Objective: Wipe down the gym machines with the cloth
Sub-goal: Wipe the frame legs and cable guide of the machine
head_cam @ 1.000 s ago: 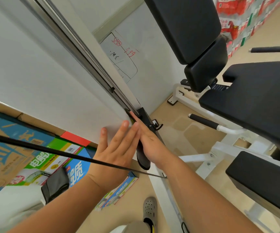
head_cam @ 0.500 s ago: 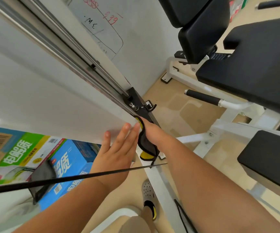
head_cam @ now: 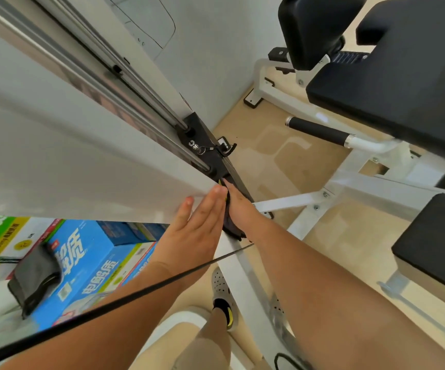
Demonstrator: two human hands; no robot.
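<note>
A dark cloth [head_cam: 231,227] with a yellow edge lies against the front edge of the white machine upright [head_cam: 82,166]. My right hand [head_cam: 238,206] holds it there, fingers pointing down along the edge below the black weight block [head_cam: 202,145]; its thumb is hidden. My left hand [head_cam: 200,225] rests flat on the white side panel right beside it, fingers straight. Chrome guide rods [head_cam: 125,84] run down into the black block.
A thin black cable [head_cam: 141,292] crosses in front of both forearms. Blue and green cartons [head_cam: 87,263] are stacked at lower left with a grey pouch [head_cam: 35,276] on them. A black padded seat [head_cam: 403,76] and grip bar [head_cam: 320,130] stand right. My shoe [head_cam: 222,295] is on the floor.
Both hands have slid together down the white upright toward the floor, the right one dragging the cloth along the edge. The view has dropped with them.
</note>
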